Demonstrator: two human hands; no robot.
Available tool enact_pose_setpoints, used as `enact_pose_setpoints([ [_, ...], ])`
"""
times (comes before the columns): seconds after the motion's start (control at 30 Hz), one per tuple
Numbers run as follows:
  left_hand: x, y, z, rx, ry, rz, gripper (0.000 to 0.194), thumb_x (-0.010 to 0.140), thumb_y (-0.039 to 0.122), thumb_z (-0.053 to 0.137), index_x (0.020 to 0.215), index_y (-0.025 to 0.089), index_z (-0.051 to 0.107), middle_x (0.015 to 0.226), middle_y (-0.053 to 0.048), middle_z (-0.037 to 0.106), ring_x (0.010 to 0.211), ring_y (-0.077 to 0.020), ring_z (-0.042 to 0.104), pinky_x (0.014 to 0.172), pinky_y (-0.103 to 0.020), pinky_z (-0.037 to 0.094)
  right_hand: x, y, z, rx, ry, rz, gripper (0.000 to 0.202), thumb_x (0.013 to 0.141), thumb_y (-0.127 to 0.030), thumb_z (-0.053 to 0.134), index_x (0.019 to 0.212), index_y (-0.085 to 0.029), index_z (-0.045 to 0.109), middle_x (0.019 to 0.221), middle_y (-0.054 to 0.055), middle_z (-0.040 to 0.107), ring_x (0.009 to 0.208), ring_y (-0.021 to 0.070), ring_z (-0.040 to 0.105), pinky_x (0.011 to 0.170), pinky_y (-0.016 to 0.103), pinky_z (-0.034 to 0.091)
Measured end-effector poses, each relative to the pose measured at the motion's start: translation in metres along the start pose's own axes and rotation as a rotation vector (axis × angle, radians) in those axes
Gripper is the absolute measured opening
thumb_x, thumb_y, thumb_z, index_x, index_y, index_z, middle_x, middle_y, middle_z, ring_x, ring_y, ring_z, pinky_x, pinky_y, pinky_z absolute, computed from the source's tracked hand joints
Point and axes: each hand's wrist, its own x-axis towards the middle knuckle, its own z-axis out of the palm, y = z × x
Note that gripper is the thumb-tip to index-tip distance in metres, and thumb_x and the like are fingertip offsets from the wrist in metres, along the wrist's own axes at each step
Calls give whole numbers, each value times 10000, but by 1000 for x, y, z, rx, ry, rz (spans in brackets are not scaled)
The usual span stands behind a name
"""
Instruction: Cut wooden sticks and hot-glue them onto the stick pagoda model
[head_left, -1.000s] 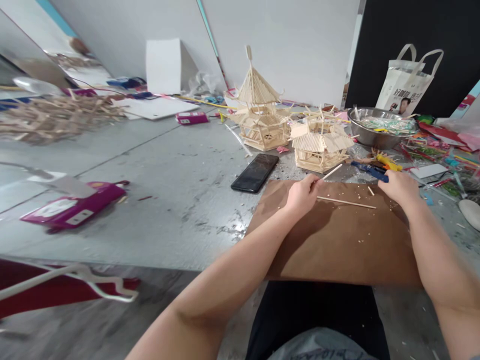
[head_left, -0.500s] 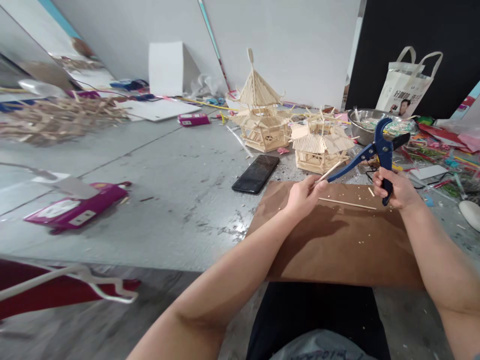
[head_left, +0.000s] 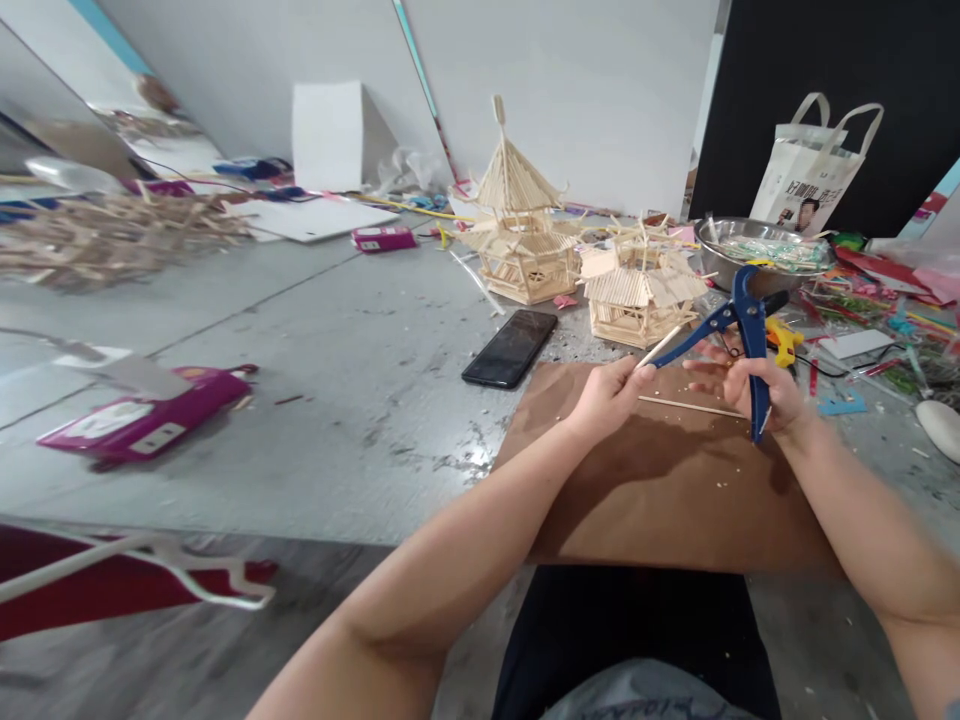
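My left hand (head_left: 611, 392) pinches a thin wooden stick (head_left: 666, 345), which points up and to the right. The blue-handled pipe cutter (head_left: 752, 325) has its handles spread apart. My right hand (head_left: 769, 392) holds the upright handle at the thumb and palm, with several fingers stretched out to the left behind it. The other handle slants down to my left fingertips; whether they grip it I cannot tell. Below, another thin stick (head_left: 690, 405) lies on the brown board (head_left: 637, 500) among small wood chips.
Beyond the board stand a stick pagoda model (head_left: 529, 235) and a lower stick model (head_left: 641, 290). A black phone (head_left: 511, 347) lies to their left. At the right are a metal bowl (head_left: 720, 262), a yellow tool (head_left: 786, 342) and loose scraps. A purple power strip (head_left: 146, 415) sits at the left.
The cutter has tilted and come down and to the left with my right hand, whose fingers have stretched out. The yellow tool has come into sight behind it. My left hand has barely moved.
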Motion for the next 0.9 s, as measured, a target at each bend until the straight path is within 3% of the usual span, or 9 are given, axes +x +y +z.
enact_pose_setpoints([
  [0.23, -4, 2, 4, 55, -153, 57, 390, 849, 457, 352, 597, 172, 439, 534, 34, 377, 513, -88, 362, 515, -219, 282, -5, -2, 9, -110, 151, 28, 599, 751, -218, 151, 1201, -182, 545, 895, 134, 669, 987, 230, 605, 778, 417, 465],
  [0.4, -8, 6, 11, 165, -304, 58, 342, 852, 446, 378, 638, 188, 448, 546, 25, 437, 512, -100, 407, 519, -218, 294, -4, -4, 17, -72, 74, -127, 542, 753, -302, 225, 1183, -199, 539, 906, 98, 657, 941, 231, 612, 782, 418, 474],
  [0.53, -6, 3, 11, 128, -135, 28, 259, 870, 395, 365, 800, 185, 499, 616, 21, 482, 568, -108, 440, 568, -218, 340, 2, 1, 11, 20, 147, -191, 435, 718, -371, 390, 1086, -218, 564, 963, 71, 625, 846, 221, 620, 769, 402, 494],
  [0.67, 2, -8, 6, 25, 41, -8, 248, 877, 349, 353, 823, 170, 515, 645, 19, 488, 606, -100, 435, 594, -207, 361, 7, 8, 0, -196, 356, -226, 365, 660, -386, 556, 981, -211, 568, 926, 46, 616, 839, 201, 593, 836, 377, 469],
  [0.8, 6, -16, 8, -58, 48, -56, 308, 857, 384, 387, 837, 149, 585, 567, 32, 440, 550, -95, 400, 538, -203, 341, 7, 11, -1, -514, 367, -228, 359, 680, -383, 575, 969, -172, 550, 890, 64, 619, 765, 191, 579, 786, 363, 467],
  [0.9, 5, -17, 10, -37, 68, -82, 337, 854, 394, 395, 900, 145, 618, 546, 29, 459, 537, -98, 414, 523, -200, 339, 8, 15, 3, -666, 349, -253, 422, 710, -353, 544, 1081, -155, 503, 964, 93, 621, 839, 207, 588, 821, 359, 453],
])
